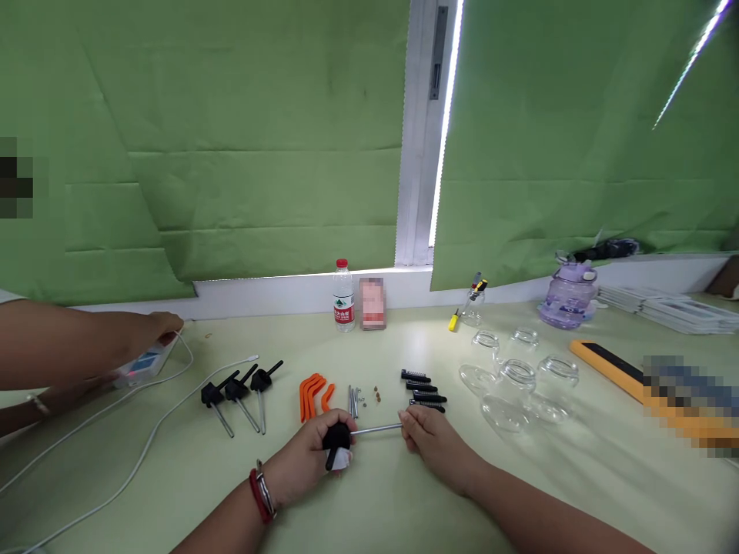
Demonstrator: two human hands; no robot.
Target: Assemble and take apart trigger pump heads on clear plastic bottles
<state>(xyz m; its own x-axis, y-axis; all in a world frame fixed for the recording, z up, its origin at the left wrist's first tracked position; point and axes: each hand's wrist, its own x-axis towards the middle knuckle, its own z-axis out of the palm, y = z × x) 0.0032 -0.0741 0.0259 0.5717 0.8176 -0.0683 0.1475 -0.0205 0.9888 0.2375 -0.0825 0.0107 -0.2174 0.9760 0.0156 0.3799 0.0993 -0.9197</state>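
My left hand (309, 454) is closed around a black sprayer head (336, 437) with a thin metal tube (376, 428) sticking out to the right. A small white piece (342, 459) shows under the head in the same hand. My right hand (437, 445) pinches the tube's far end between thumb and fingers. Just beyond the hands lie several orange curved levers (312, 392), a few metal pins (352, 402) and tiny brown bits (377, 394). Several black spring pieces (424, 390) lie beyond my right hand. To the left are three similar black heads with tubes (235, 391).
Several clear glass bottles (518, 377) lie or stand at right, near a yellow-handled screwdriver (454, 319), a purple jug (569, 296) and an orange-black tool (606, 369). A water bottle (343, 304) stands at back. Another person's arm (75, 342) and a white cable (155, 431) occupy the left.
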